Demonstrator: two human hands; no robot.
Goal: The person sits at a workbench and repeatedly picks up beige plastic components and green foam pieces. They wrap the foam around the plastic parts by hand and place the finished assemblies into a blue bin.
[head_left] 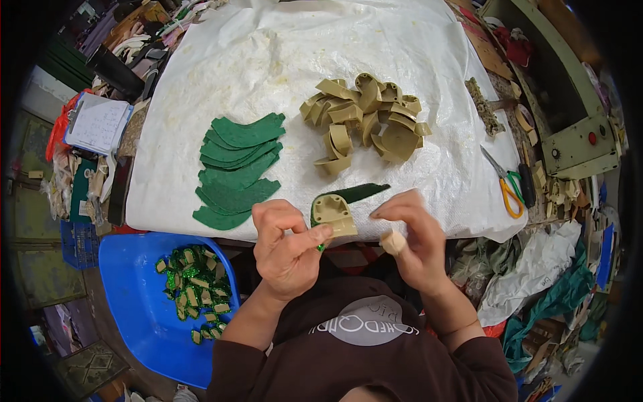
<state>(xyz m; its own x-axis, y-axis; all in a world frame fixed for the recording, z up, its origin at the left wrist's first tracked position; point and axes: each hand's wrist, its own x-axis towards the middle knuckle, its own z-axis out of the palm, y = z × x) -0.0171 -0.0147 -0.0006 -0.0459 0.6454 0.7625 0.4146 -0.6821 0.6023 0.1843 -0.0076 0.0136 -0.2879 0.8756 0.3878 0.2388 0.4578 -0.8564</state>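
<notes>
**Heel piece in hand, green covering part-wrapped; most of the stock uncovered**

We log the scene from largest to smallest. The white sheet [281, 60] covers the worktable, stained in places. At our lower left stands a blue tub [134, 301], and in it lie the covered pieces [196, 288], glittery green with tan faces showing; we judge these to be the finished lot, a couple of dozen or so.

On the sheet, the stack of green cut-outs [238, 171] is fanned out at left of centre, well apart from the pile of bare tan heel pieces [365, 120] at right of centre. Both heaps look sizeable, so we judge that a good deal of the work is left. Scissors [506, 184] with yellow and green handles lie near the sheet's right edge.

The piece in work, a tan heel piece [333, 213], sits just over the near edge of the table, with a green strip [358, 193] running out from behind it toward the right. Our left hand [284, 244] pinches it, thumb pressed on its lower edge, fingers curled. Our right hand [412, 234] is half closed, fingertips near the strip; whether they actually touch it we cannot tell
</notes>
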